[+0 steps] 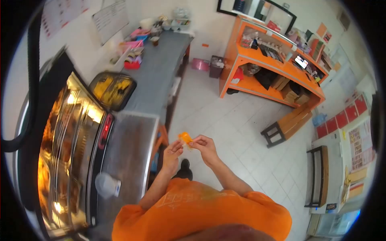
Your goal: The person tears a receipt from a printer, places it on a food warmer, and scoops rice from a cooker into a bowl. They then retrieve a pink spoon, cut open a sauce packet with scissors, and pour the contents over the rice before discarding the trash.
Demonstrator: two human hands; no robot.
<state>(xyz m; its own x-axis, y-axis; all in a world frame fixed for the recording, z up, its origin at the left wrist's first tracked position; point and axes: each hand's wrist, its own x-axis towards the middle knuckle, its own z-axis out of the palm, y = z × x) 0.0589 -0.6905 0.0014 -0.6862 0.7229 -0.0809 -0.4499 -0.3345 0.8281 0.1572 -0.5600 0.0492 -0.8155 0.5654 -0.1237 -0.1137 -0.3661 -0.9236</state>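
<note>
Both my hands are raised in front of my orange shirt, over the tiled floor. Between them is a small bright orange piece (pixel 185 137), soft and crumpled-looking like a little plastic bag or packet; its exact kind is too small to make out. My right hand (pixel 204 147) pinches its right side between thumb and fingers. On the lower left, my left hand (pixel 174 151) has its fingertips closed at the paler edge of the same piece.
To the left stands a lit glass food warmer (pixel 66 156) beside a metal counter (pixel 130 132) holding a whitish container (pixel 107 185) and a black tray with yellow contents (pixel 110 91). An orange service desk (pixel 257 58) and a wooden bench (pixel 295 120) are ahead right.
</note>
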